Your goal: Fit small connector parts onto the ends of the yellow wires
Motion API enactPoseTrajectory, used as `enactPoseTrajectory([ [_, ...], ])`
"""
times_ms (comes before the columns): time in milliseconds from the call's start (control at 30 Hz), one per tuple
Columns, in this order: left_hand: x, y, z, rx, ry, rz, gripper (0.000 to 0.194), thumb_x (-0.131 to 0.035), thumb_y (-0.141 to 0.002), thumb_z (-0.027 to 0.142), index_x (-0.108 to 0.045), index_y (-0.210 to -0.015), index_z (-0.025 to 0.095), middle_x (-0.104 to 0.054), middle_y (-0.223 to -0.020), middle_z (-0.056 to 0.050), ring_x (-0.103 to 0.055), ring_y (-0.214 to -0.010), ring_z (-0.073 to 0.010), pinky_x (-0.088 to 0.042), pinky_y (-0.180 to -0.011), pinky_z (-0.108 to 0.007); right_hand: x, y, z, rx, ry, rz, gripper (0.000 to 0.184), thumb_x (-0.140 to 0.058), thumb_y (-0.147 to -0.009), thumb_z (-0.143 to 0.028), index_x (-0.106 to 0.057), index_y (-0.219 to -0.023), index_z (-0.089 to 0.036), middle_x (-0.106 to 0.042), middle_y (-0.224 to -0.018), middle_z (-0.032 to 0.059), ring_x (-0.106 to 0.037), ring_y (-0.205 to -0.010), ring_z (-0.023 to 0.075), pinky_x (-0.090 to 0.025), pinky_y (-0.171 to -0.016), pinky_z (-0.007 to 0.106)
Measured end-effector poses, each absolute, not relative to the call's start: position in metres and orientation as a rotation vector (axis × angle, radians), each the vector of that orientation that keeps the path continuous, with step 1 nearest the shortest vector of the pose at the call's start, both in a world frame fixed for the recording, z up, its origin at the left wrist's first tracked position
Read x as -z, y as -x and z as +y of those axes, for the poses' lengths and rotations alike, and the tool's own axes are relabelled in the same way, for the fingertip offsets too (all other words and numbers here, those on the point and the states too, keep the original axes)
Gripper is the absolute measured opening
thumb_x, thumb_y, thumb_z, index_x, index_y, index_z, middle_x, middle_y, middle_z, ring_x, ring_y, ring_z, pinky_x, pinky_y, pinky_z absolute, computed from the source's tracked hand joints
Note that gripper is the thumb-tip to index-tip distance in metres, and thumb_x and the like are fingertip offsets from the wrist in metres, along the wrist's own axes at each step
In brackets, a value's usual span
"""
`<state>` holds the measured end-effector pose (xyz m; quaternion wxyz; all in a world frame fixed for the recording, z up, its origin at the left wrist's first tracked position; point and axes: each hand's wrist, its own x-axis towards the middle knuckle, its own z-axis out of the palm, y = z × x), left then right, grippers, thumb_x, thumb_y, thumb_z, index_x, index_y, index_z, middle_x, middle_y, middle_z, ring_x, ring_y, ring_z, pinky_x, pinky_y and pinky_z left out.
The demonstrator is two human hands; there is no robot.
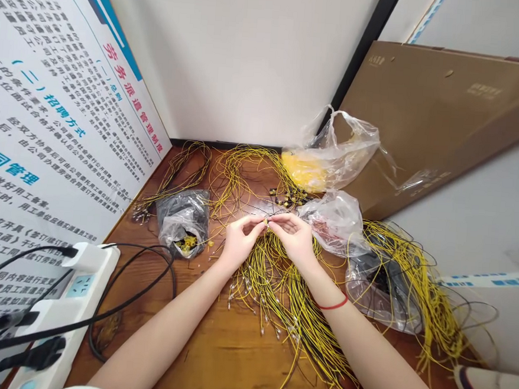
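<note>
In the middle of the table, my left hand (240, 240) and my right hand (295, 239) meet fingertip to fingertip. Both pinch a small yellow piece (266, 221), perhaps a connector on a wire end; its exact shape is mostly covered by the fingers. Beneath and in front of the hands spreads a large bundle of yellow and black wires (310, 322), many with small silvery ends. Just beyond the fingertips lie several small black-and-yellow parts (291, 197). Left of my left hand, a grey plastic bag (183, 213) stands with its mouth open, showing yellow pieces inside.
A clear bag of yellow pieces (308, 168) leans at the back, with another clear bag (333, 223) before it. More wires (430, 295) hang at the right. A white power strip (81, 289) with black cables occupies the left. Brown cardboard (425, 117) borders the right back.
</note>
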<state>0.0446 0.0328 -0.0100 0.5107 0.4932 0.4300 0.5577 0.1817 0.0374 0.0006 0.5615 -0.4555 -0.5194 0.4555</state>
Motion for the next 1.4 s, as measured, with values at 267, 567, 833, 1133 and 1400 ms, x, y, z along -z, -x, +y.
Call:
enactPoseTrajectory([
  [267,0.0100,-0.0438,0.0329,-1.333,-1.226,1.046,0.021,-0.070,-0.072,0.033,-0.069,-0.079,0.013,-0.072,-0.071,-0.005,-0.067,-0.064,-0.0164,-0.056,-0.065,-0.030,-0.0006,-0.1797,0.0369,-1.055,1.065,-1.247,0.017,-0.077,-0.065,-0.032,-0.070,-0.074,-0.020,-0.074,-0.077,0.0039,-0.071,-0.074,0.0177,-0.060,-0.075,0.033],
  [567,0.0085,-0.0452,0.0318,-1.342,-1.201,1.044,0.024,-0.071,-0.072,0.035,-0.068,-0.083,0.014,-0.073,-0.079,-0.007,-0.069,-0.071,-0.0179,-0.057,-0.072,-0.033,0.0007,-0.1827,0.0374,-1.103,1.084,-1.236,0.026,-0.079,-0.064,-0.038,-0.069,-0.078,-0.019,-0.075,-0.085,0.0054,-0.071,-0.080,0.0188,-0.059,-0.081,0.036],
  [833,0.0113,-0.0444,0.0331,-1.335,-1.199,1.059,0.024,-0.071,-0.072,0.033,-0.069,-0.085,0.014,-0.073,-0.082,-0.008,-0.069,-0.074,-0.0180,-0.056,-0.074,-0.033,-0.0013,-0.1832,0.0366,-1.101,1.080,-1.247,0.023,-0.077,-0.066,-0.036,-0.069,-0.078,-0.019,-0.073,-0.082,0.0044,-0.070,-0.079,0.0188,-0.058,-0.080,0.036],
  [1133,0.0117,-0.0429,0.0338,-1.320,-1.196,1.066,0.025,-0.071,-0.072,0.034,-0.071,-0.086,0.014,-0.074,-0.082,-0.008,-0.068,-0.070,-0.0170,-0.057,-0.069,-0.031,0.0013,-0.1833,0.0372,-1.068,1.078,-1.251,0.021,-0.078,-0.065,-0.036,-0.070,-0.077,-0.020,-0.073,-0.082,0.0043,-0.070,-0.079,0.0191,-0.058,-0.080,0.037],
  [1400,0.0125,-0.0432,0.0346,-1.345,-1.200,1.070,0.022,-0.071,-0.071,0.035,-0.072,-0.081,0.015,-0.073,-0.076,-0.006,-0.068,-0.066,-0.0170,-0.057,-0.068,-0.031,0.0026,-0.1805,0.0349,-1.045,1.073,-1.276,0.018,-0.078,-0.065,-0.035,-0.073,-0.076,-0.021,-0.074,-0.080,0.0044,-0.070,-0.076,0.0198,-0.060,-0.076,0.037],
])
